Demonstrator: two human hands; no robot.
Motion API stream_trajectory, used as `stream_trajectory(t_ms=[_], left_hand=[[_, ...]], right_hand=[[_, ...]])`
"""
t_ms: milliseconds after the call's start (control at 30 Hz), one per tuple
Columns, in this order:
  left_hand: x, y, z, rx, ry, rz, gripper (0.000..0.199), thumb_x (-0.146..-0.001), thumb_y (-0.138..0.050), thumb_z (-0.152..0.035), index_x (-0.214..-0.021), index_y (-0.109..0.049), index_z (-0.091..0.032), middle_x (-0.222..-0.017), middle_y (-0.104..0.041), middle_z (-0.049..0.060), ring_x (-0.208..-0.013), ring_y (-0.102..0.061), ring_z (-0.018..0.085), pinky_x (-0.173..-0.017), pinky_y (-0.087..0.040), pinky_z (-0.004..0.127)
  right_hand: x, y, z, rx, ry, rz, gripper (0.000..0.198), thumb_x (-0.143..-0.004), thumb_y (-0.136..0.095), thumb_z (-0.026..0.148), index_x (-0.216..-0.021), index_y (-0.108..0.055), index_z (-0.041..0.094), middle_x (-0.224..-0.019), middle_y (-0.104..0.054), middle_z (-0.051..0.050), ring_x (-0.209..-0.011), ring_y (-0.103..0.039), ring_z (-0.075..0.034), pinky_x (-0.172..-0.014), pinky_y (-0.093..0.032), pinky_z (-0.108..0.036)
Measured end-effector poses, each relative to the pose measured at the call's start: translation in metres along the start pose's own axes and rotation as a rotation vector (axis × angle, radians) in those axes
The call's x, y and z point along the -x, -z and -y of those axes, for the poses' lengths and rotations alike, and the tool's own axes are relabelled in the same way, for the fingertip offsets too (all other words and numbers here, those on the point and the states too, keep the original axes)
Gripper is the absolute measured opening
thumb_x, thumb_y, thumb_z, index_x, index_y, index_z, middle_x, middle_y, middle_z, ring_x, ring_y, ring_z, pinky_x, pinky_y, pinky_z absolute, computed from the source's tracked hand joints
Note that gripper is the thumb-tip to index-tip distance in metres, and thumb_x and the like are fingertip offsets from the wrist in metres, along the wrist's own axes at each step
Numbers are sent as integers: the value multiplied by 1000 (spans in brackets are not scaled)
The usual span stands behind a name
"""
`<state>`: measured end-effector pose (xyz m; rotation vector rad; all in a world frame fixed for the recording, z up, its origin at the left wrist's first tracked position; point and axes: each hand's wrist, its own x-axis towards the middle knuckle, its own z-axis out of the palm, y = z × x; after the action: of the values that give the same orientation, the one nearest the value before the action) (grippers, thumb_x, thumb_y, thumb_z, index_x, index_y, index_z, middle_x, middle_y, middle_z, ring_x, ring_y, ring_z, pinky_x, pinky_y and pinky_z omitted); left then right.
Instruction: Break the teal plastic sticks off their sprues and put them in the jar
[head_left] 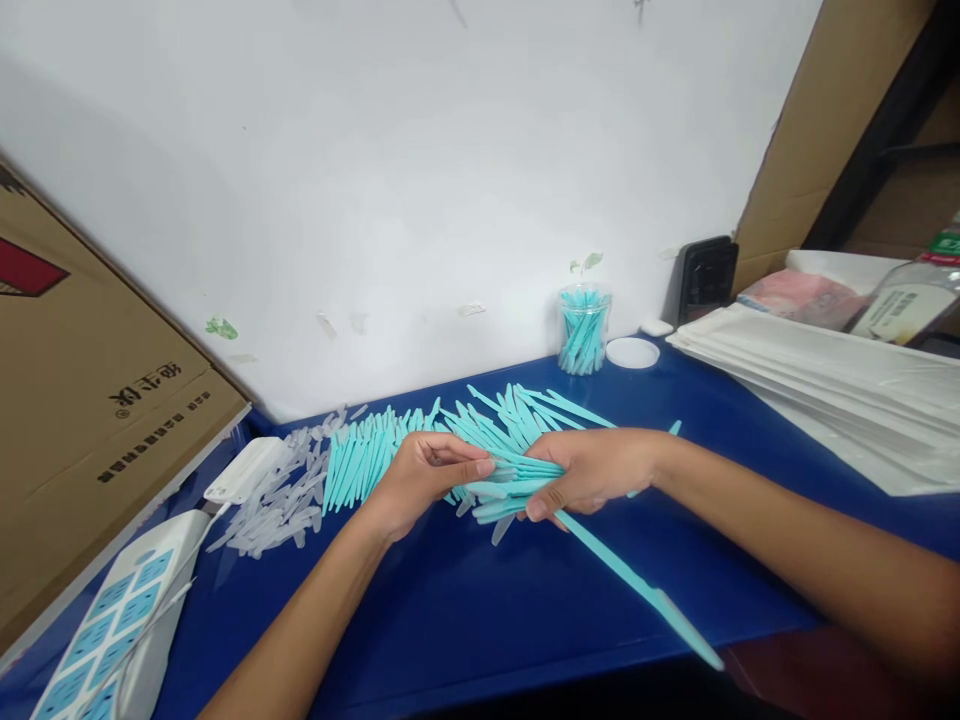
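My right hand [577, 465] is wrapped round a bunch of turquoise eyebrow razors [517, 487], their ends fanning toward my left hand. One long razor [645, 590] sticks out below the fist toward the table's front edge. My left hand [431, 475] pinches what looks like a translucent blade cap [504, 466] at the ends of the bunch; the fingers partly hide it. Behind both hands lies a spread of loose turquoise razors [364, 455]. To the left is a heap of translucent blade caps [277, 505], and a few more lie under my hands.
A clear jar [583, 330] full of turquoise razors stands by the wall, its white lid [632, 352] beside it. At left are a power strip [120, 620], a white device [244, 470] and a cardboard box [97, 420]. White sheets [832, 380] and a bottle [907, 295] are at right.
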<state>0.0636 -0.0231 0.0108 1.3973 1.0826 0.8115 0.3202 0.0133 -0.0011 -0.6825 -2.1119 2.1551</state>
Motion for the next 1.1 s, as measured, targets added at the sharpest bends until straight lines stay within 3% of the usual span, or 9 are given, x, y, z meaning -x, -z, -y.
stream_trajectory(t_ms=[167,267,400,533,667,767,867,1000,1100], left_hand=[[-1,6,-1,119,-19,-71,24,-86,-77,-31,-107,-79,-18,-76,-62,1,-55,-37,8,-50,-28,23],[-4,12,1,334,7,-121,33,-88,-69,-22,-120,-75,-19,-100,-66,4,-64,-42,8,-56,-38,21],[-7,16,4,358,76,-97,40,-87,-74,-20,-127,-70,-16,-116,-68,10,-68,-47,7,-63,-44,21],[-6,13,5,275,52,-41,47,-89,-77,-32,-131,-62,-17,-103,-70,10,-57,-41,6,-47,-29,20],[-5,10,6,137,7,-41,43,-93,-70,-47,-127,-57,-22,-100,-71,7,-47,-34,4,-41,-18,20],[-5,9,7,83,-13,-55,40,-98,-60,-55,-121,-57,-22,-83,-66,0,-44,-25,4,-41,-17,20],[-6,10,7,131,16,-96,39,-98,-59,-56,-112,-61,-20,-66,-48,-6,-46,-19,6,-42,-15,20],[-7,14,6,278,31,-108,29,-95,-60,-43,-104,-67,-16,-73,-44,-4,-52,-23,7,-44,-20,21],[-6,14,4,317,47,-89,29,-92,-62,-33,-111,-71,-14,-81,-47,-1,-58,-31,8,-48,-28,22]], right_hand=[[3,5,3,81,-6,-17,44,-85,-79,55,-88,-63,15,-59,-46,8,-48,-35,-6,-43,-28,-21],[4,7,4,98,11,-50,44,-86,-78,56,-88,-60,16,-65,-51,6,-50,-38,-6,-45,-32,-21],[3,8,4,102,23,-60,45,-86,-78,57,-84,-57,17,-60,-47,8,-49,-37,-6,-45,-31,-21],[4,8,5,112,47,-47,45,-88,-76,58,-81,-57,17,-53,-41,10,-47,-34,-6,-44,-30,-21],[4,9,4,113,43,-54,43,-88,-76,57,-87,-60,17,-57,-44,9,-48,-36,-7,-44,-31,-21],[4,9,3,104,42,-52,42,-88,-76,56,-87,-60,17,-59,-45,8,-48,-35,-7,-44,-30,-21],[4,10,2,92,48,-38,43,-88,-76,56,-87,-59,17,-64,-49,7,-50,-36,-6,-44,-31,-21],[4,10,3,95,47,-40,43,-87,-77,56,-88,-59,17,-68,-52,5,-51,-37,-6,-45,-31,-21],[4,10,4,107,40,-45,45,-87,-77,58,-88,-60,16,-67,-52,5,-51,-38,-6,-45,-32,-21]])
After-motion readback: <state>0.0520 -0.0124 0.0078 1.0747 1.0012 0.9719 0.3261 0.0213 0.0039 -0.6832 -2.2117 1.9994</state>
